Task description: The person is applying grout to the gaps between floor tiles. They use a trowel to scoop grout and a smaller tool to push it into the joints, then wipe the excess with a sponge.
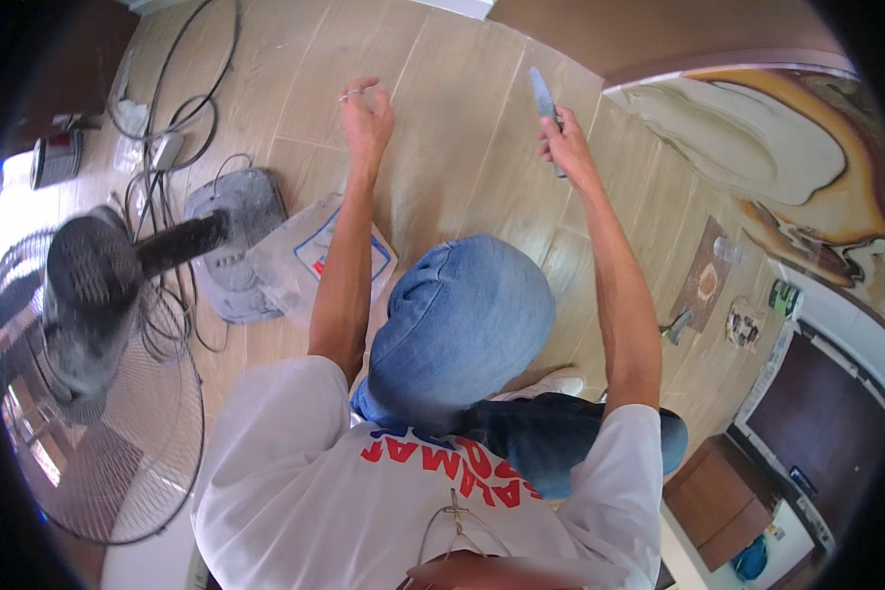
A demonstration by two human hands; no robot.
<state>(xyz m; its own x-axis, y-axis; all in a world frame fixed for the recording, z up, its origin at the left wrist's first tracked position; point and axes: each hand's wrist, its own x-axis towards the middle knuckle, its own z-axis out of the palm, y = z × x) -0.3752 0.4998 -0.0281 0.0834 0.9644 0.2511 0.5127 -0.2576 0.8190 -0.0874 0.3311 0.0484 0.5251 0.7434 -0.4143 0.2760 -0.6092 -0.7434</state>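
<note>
My right hand (567,143) is closed around a narrow knife-like tool (544,95) with a long grey blade. The blade points away from me and slightly left, and the lower end of the tool shows below my fingers. Over the wood-look floor (442,88), to the left, my left hand (367,123) is raised with its fingers loosely curled and a little apart. A ring shows on one finger, and I see nothing held there. My bent knee in blue jeans (467,324) lies between the two forearms.
A dusty fan (88,305) stands at left, its base (234,236) beside a clear plastic bag (295,251). Black cables (206,98) run across the floor there. A swirl-patterned panel (757,147), a brown board (700,275) and a cardboard box (718,501) are at right.
</note>
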